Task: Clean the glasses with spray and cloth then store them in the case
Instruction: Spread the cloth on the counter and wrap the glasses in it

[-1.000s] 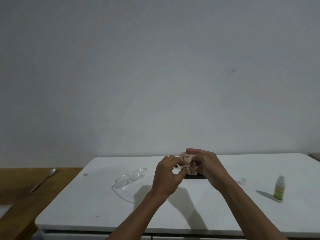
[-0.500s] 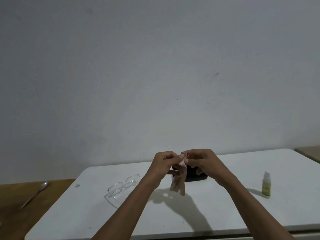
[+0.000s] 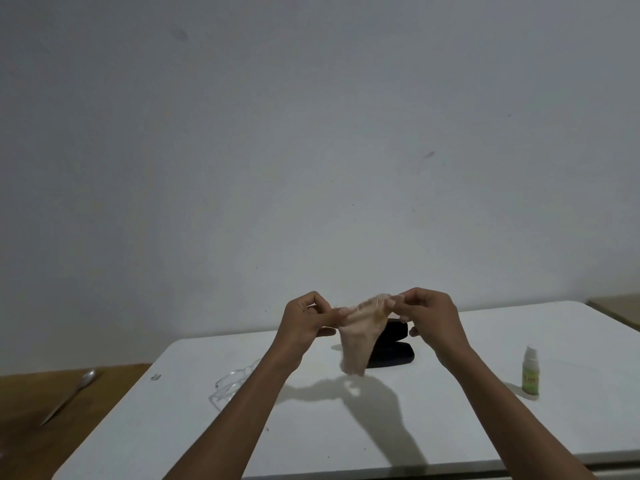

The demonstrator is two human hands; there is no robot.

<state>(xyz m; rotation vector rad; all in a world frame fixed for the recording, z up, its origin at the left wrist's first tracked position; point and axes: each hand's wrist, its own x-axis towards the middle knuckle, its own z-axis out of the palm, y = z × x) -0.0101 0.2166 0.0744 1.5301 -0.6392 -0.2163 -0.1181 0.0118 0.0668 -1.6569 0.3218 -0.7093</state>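
1. Rn your left hand (image 3: 304, 320) and right hand (image 3: 429, 317) each pinch a top corner of the thin beige cleaning cloth (image 3: 360, 336), so it hangs open above the white plastic table (image 3: 450, 427).
2. Imo pull it flat w/ light tension, no bunching, before wiping.
3. The clear-framed glasses (image 3: 235, 381) lie on the table, partly behind your left forearm.
4. The black hard case (image 3: 393, 351) sits behind the cloth; the small green spray bottle (image 3: 530, 375) stands well right, so reach carefully and don't tip it.

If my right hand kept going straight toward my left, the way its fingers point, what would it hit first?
Most likely the cloth it already pinches, then the left hand holding the other corner; depth is hard to judge.
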